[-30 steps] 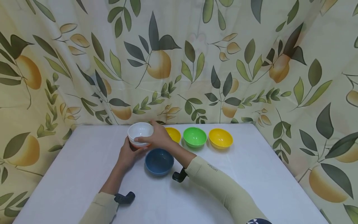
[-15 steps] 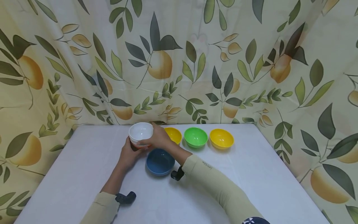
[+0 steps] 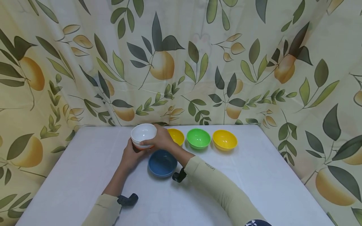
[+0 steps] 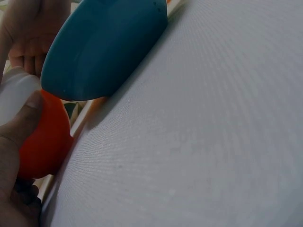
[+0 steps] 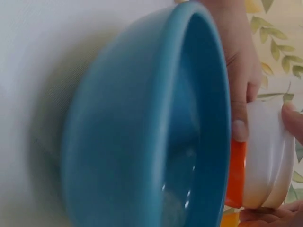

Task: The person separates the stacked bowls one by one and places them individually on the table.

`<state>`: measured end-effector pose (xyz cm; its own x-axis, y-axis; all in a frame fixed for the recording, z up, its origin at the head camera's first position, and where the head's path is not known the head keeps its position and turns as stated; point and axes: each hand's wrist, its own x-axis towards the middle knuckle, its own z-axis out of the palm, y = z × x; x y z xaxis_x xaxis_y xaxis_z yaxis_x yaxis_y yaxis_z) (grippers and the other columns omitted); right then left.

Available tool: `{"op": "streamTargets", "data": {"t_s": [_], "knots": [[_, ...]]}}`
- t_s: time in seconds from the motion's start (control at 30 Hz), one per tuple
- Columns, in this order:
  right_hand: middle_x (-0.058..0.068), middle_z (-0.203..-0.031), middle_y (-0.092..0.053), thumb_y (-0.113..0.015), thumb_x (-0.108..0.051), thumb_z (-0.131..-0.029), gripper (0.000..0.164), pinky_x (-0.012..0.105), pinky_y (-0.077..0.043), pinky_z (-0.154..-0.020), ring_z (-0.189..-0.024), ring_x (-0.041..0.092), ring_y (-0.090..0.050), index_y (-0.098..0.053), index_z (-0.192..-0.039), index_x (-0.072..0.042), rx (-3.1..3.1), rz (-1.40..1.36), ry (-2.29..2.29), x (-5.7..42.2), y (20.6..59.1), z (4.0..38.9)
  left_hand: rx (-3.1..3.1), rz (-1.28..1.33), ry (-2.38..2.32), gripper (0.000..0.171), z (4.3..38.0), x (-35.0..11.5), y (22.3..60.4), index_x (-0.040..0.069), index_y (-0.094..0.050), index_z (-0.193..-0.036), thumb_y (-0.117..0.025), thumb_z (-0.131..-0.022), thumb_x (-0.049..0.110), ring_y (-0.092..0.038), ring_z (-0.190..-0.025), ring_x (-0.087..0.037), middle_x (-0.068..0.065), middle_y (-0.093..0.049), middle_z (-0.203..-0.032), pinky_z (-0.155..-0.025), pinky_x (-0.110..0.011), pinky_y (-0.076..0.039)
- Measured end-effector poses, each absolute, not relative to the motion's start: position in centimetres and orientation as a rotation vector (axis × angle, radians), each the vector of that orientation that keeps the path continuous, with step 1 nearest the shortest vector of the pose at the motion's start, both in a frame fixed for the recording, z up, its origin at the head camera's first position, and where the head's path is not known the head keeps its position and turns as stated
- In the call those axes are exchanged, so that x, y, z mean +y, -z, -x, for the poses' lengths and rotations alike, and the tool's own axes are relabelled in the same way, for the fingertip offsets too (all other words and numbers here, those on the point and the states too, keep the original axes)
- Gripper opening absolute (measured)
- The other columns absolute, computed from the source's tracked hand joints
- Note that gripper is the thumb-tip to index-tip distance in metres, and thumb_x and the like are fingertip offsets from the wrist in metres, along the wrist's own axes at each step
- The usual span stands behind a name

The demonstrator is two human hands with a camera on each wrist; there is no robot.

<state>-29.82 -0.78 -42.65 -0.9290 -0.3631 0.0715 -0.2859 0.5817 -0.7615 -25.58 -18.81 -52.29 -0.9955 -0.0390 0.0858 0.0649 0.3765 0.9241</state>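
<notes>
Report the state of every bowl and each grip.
Left grip: holds the orange bowl
Right grip: holds the white bowls
White bowls: stacked, openings up
Orange bowl: beneath the white bowls
Blue bowl: upright, empty
Green bowl: upright, empty
Right yellow bowl: upright, empty
Left yellow bowl: upright, partly hidden

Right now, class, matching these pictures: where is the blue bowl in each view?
Head: the blue bowl is lower middle, slightly left of centre.
Left wrist: upper left, cut off by the top edge.
Right wrist: large in the middle, cut off by the bottom edge.
Shared landmark: the orange bowl.
</notes>
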Motion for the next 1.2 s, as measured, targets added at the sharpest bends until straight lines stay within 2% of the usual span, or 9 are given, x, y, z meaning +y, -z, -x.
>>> {"op": "streamTargets", "data": {"t_s": [0.33,0.53,0.83,1.0,1.2], "knots": [[0.009,-0.131,-0.066,-0.095,-0.044,-0.077,0.091,0.032,-0.057,-0.093,-0.111,0.023,-0.063,-0.053,-0.146,-0.003,2.709,0.512,1.318,-0.9,42.8,29.9,-2.532,0.020,1.697,0.111,25.5,-18.9,52.3,0.008,-0.011,-0.167,-0.084,-0.091,0.042,-0.028,-0.154,-0.038,-0.021,-0.029,-0.167,-0.123,-0.056,-0.028],[0.007,-0.134,-0.066,-0.095,-0.039,-0.079,0.087,0.032,-0.057,-0.095,-0.114,0.022,-0.064,-0.053,-0.148,-0.006,2.686,0.520,1.398,-0.7,42.9,29.8,-2.525,0.011,1.703,0.108,25.4,-18.7,52.4,0.011,-0.012,-0.168,-0.083,-0.092,0.040,-0.031,-0.153,-0.038,-0.019,-0.030,-0.167,-0.121,-0.057,-0.032],[0.006,-0.131,-0.067,-0.096,-0.039,-0.078,0.086,0.037,-0.057,-0.098,-0.115,0.023,-0.064,-0.055,-0.147,-0.008,2.712,0.533,1.495,0.1,41.6,28.8,-2.517,0.024,1.689,0.110,25.4,-18.5,52.0,0.013,-0.012,-0.168,-0.084,-0.091,0.043,-0.034,-0.151,-0.037,-0.017,-0.033,-0.165,-0.121,-0.057,-0.033],[0.007,-0.133,-0.067,-0.097,-0.038,-0.076,0.090,0.038,-0.056,-0.099,-0.117,0.024,-0.064,-0.053,-0.149,-0.008,2.730,0.615,1.528,0.7,41.1,27.9,-2.523,0.007,1.685,0.113,25.4,-18.5,51.9,0.012,-0.013,-0.168,-0.085,-0.088,0.047,-0.033,-0.151,-0.037,-0.018,-0.033,-0.165,-0.122,-0.057,-0.031],[0.008,-0.132,-0.068,-0.096,-0.035,-0.076,0.089,0.042,-0.055,-0.100,-0.119,0.025,-0.063,-0.054,-0.149,-0.007,2.706,0.649,1.625,2.0,40.9,26.4,-2.533,-0.012,1.673,0.112,25.3,-18.5,52.0,0.011,-0.013,-0.168,-0.085,-0.089,0.045,-0.031,-0.153,-0.038,-0.019,-0.031,-0.166,-0.123,-0.057,-0.028]]}}
